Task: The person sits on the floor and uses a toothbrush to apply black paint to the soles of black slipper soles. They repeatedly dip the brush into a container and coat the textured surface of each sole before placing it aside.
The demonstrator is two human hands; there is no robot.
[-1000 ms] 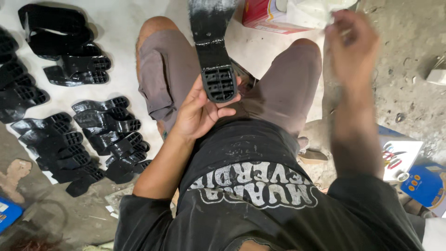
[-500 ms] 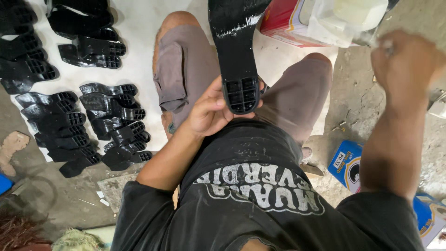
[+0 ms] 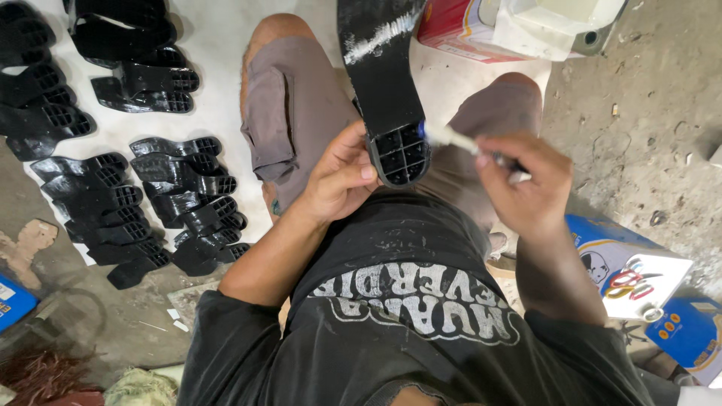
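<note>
The black sole (image 3: 383, 83) held by the left hand (image 3: 342, 177) ran past the top edge, its toe end cut off. The brush (image 3: 470, 144) in the right hand (image 3: 530, 188) was blurred, its handle hidden inside the fingers.

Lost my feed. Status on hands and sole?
Left hand grips black shoe sole at heel. Right hand holds brush against heel grid. Nothing in the way.
</note>
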